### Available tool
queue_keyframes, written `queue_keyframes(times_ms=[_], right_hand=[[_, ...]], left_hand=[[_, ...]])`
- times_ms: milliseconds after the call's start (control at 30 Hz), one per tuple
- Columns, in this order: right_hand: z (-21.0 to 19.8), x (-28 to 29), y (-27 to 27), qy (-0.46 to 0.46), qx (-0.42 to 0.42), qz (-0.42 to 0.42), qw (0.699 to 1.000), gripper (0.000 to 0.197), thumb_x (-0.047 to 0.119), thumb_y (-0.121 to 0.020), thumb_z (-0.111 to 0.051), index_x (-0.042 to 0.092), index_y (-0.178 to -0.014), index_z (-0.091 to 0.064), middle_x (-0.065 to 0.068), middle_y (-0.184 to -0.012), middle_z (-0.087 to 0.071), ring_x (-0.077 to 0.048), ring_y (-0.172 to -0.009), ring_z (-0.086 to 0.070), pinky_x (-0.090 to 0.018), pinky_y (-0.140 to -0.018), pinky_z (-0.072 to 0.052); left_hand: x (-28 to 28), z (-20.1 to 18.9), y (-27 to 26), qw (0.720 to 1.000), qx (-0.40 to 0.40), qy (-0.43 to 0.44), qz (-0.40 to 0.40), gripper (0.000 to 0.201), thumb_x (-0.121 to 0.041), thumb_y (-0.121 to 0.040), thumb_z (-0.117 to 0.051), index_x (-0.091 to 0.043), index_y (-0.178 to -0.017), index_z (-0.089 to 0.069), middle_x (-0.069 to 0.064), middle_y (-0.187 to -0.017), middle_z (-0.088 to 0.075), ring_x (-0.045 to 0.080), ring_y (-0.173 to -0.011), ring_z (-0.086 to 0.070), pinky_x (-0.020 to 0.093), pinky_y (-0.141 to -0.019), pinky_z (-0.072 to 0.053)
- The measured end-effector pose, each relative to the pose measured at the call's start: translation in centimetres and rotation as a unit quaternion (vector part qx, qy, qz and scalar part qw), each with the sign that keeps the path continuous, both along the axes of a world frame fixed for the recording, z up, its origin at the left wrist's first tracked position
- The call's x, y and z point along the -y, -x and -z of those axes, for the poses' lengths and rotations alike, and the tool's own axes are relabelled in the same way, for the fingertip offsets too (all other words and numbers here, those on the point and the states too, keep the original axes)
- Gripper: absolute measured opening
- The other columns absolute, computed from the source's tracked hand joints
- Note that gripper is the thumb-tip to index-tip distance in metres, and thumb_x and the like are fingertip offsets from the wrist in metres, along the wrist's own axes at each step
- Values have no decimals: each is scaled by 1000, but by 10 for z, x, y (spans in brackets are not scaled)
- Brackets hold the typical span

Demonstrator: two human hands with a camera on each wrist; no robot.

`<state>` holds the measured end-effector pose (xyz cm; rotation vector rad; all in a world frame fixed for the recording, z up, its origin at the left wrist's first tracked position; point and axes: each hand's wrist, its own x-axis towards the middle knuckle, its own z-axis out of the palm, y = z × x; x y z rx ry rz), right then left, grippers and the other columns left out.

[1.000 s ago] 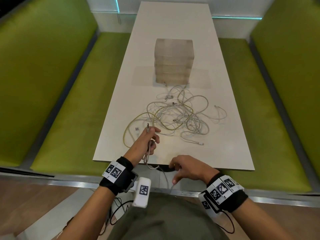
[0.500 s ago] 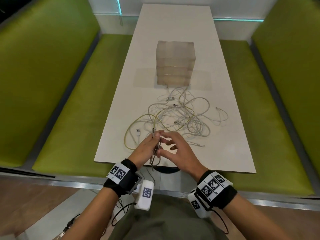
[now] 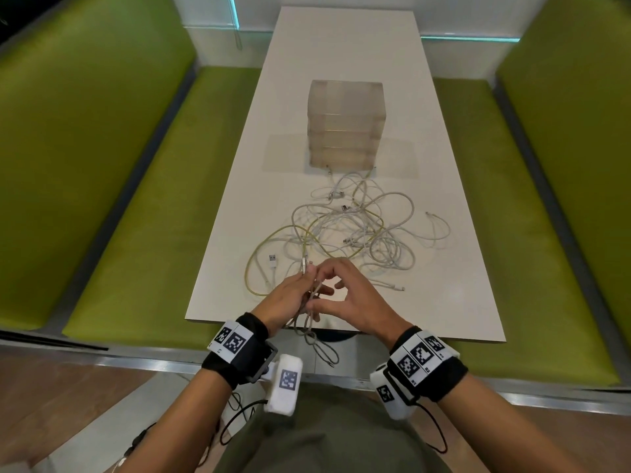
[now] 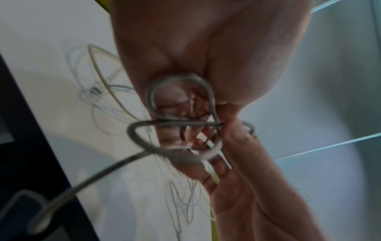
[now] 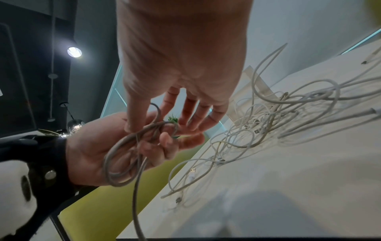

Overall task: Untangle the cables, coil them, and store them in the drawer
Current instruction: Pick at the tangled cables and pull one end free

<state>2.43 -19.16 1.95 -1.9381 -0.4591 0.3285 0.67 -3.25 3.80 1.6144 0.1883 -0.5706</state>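
A grey braided cable (image 3: 311,324) is gathered in small loops in my left hand (image 3: 288,297), which grips it just over the table's near edge. Its free end hangs in a loop below the edge. My right hand (image 3: 356,298) is against the left; its thumb and forefinger pinch the same grey cable (image 5: 123,146) at the coil, the other fingers spread. The left wrist view shows the grey cable (image 4: 177,124) crossing between both hands. A tangle of white and yellow cables (image 3: 355,230) lies on the table beyond. The translucent drawer unit (image 3: 345,122) stands behind it, drawers closed.
The long white table (image 3: 341,46) runs away from me between two green benches (image 3: 143,233). A yellow cable loop (image 3: 246,271) and a white USB plug (image 3: 272,259) lie left of my hands. A white cable end (image 3: 392,286) lies to their right.
My right hand came up from below the table edge to the left hand and took hold of the grey cable. The left hand stayed put with its loops.
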Motion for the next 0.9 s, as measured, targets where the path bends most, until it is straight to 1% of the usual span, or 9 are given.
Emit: queue_keyframes(times_ms=[100, 167, 233, 367, 433, 533, 667, 800, 900], right_hand=[[-7, 3, 0, -8, -11, -15, 1000, 26, 19, -75, -77, 13, -78, -53, 7, -84, -60, 0, -78, -52, -9, -70, -39], [-6, 7, -1, 8, -33, -38, 999, 22, 15, -79, -73, 14, -75, -52, 9, -72, -56, -1, -66, -48, -9, -64, -38], [0, 11, -3, 43, -63, -99, 992, 25, 17, -80, -72, 21, -73, -49, 9, -68, -52, -4, -62, -46, -16, -62, -39], [9, 17, -5, 149, -77, -191, 967, 25, 20, -77, -74, 26, -77, -49, 8, -74, -56, -6, -68, -50, -24, -65, -42], [10, 18, -4, 156, -94, -198, 963, 28, 21, -74, -77, 25, -88, -52, 8, -91, -58, -5, -82, -55, -25, -72, -47], [7, 13, -1, 145, -134, -169, 966, 44, 30, -75, -77, 25, -109, -50, 7, -117, -54, -9, -106, -53, -27, -87, -48], [2, -5, 2, 101, -125, -164, 973, 48, 36, -89, -62, 23, -132, -44, 6, -133, -50, -6, -117, -49, -22, -96, -42], [6, -19, 1, 43, -150, -141, 978, 35, 32, -92, -59, 14, -121, -55, 1, -123, -63, -6, -114, -56, -30, -101, -45], [6, -20, 0, 11, -175, -153, 973, 11, 23, -94, -56, 15, -97, -64, -3, -101, -72, -9, -96, -66, -25, -89, -48]], left_hand=[[-3, 4, -1, 1000, 7, 17, -17, 55, -50, -100, -24, -13, -118, -60, 5, -110, -69, 19, -81, -70, 25, -71, -54], [-8, 9, -5, 998, 17, 12, -55, 55, -50, -99, -25, -11, -115, -60, 6, -115, -66, 18, -101, -67, 34, -84, -56], [-13, 9, -8, 995, 26, 16, -96, 53, -47, -100, -27, -6, -110, -59, 9, -112, -65, 23, -105, -64, 41, -90, -54], [-20, 2, -13, 984, 31, 80, -157, 48, -44, -100, -28, -5, -95, -56, 10, -71, -63, 28, -71, -66, 39, -71, -58], [-21, 1, -12, 982, 43, 89, -164, 49, -45, -100, -27, -6, -93, -55, 4, -58, -51, 20, -53, -52, 31, -56, -51], [-20, 0, -12, 975, 50, 141, -166, 48, -44, -101, -25, -7, -93, -54, -1, -55, -31, 12, -47, -28, 24, -48, -30], [-14, -6, -14, 970, 44, 187, -149, 49, -46, -100, -24, -6, -99, -52, -4, -53, -27, 9, -46, -21, 21, -44, -27], [-10, -10, -14, 961, 23, 227, -154, 42, -46, -99, -27, -9, -99, -47, -3, -52, -30, 9, -43, -21, 21, -41, -24], [-13, -10, -15, 963, 29, 214, -162, 35, -40, -101, -31, -10, -98, -48, -1, -58, -38, 10, -44, -27, 22, -42, -28]])
